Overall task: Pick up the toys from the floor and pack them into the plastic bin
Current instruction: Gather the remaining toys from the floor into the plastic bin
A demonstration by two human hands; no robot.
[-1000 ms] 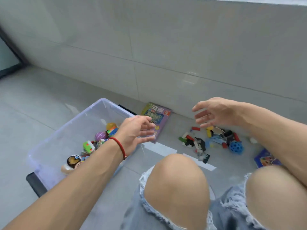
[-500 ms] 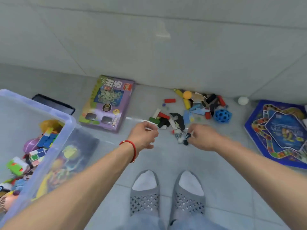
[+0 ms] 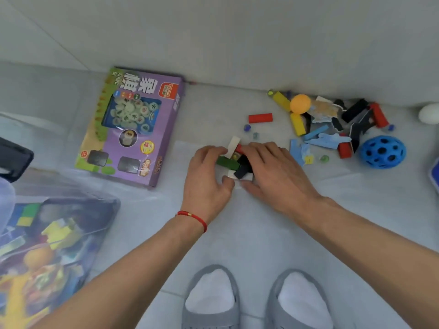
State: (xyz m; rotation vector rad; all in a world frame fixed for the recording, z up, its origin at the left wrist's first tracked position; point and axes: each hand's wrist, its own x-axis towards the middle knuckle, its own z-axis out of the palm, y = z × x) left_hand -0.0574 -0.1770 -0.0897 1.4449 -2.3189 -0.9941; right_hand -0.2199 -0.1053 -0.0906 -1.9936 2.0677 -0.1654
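My left hand (image 3: 206,176) and my right hand (image 3: 273,172) meet on the floor around a small cluster of blocks. A green block (image 3: 228,162), a black block (image 3: 242,170) and a white block (image 3: 234,142) show between them. Both hands curl their fingers and thumbs in on the cluster from either side. The clear plastic bin (image 3: 99,195) stands at the lower left, with coloured toys visible through its wall. More toys lie to the right: a red block (image 3: 260,118), an orange ball (image 3: 300,103), yellow blocks (image 3: 298,124) and a blue holed ball (image 3: 382,151).
A purple game box (image 3: 133,124) lies flat left of the hands, near the wall. A white ball (image 3: 428,113) and a blue game board (image 3: 434,176) sit at the right edge. A black flat object (image 3: 14,160) is behind the bin. My feet in grey slippers (image 3: 211,298) are below.
The camera has tipped down and closer to the floor. Both hands have come together and closed around the small cluster of blocks; half a second ago the left hand was still apart from it.
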